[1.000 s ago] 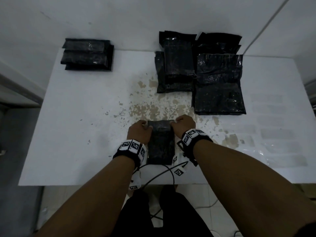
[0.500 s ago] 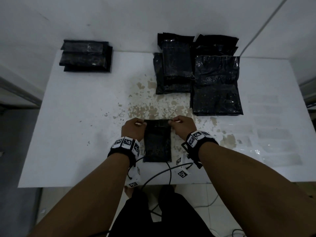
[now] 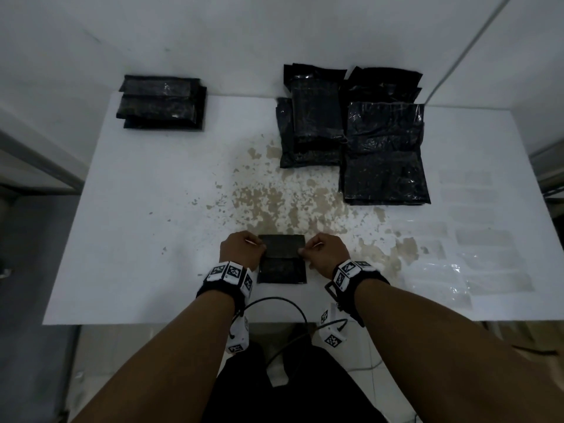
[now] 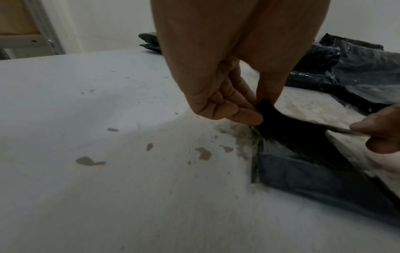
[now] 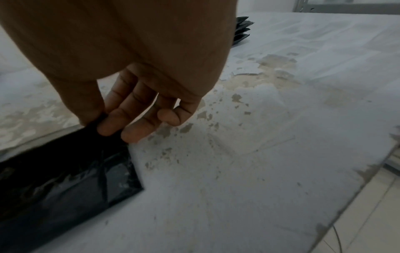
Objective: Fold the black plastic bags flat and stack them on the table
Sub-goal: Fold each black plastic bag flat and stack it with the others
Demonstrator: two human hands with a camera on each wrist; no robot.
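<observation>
Item 1: narrow black plastic bag, partly folded (image 3: 281,260) (image 4: 307,164) (image 5: 65,172). Lies on the near middle of the white counter with worn, flaking brown patches (image 3: 152,224) (image 4: 108,171) (image 5: 259,154). Its far part is doubled back toward the person and held raised over the near part, which lies flat on the counter.

Item 2: left hand (image 3: 242,250) (image 4: 216,95). Grip: thumb and curled fingers pinch the left corner of the raised flap of the bag.

Item 3: right hand (image 3: 325,251) (image 5: 138,109). Grip: thumb and first fingers pinch the right corner of the same flap; the little finger curls free of the plastic.

Item 4: stack of flat folded black plastic bags (image 3: 161,102) (image 4: 149,42). At the far left corner of the counter, well apart from the hands.

Item 5: heap of larger, unfolded black plastic bags (image 3: 354,132) (image 4: 346,71). At the far middle to right of the counter, overlapping one another, some reaching up against the white wall (image 3: 213,41).

Item 6: patches of clear tape or film (image 3: 476,251), on the right part of the counter. Exact material cannot be told.

Item 7: black wrist straps carrying white blocks with black square markers (image 3: 230,274), one on each wrist, with black cables (image 3: 283,300) looping below the near edge of the counter.
</observation>
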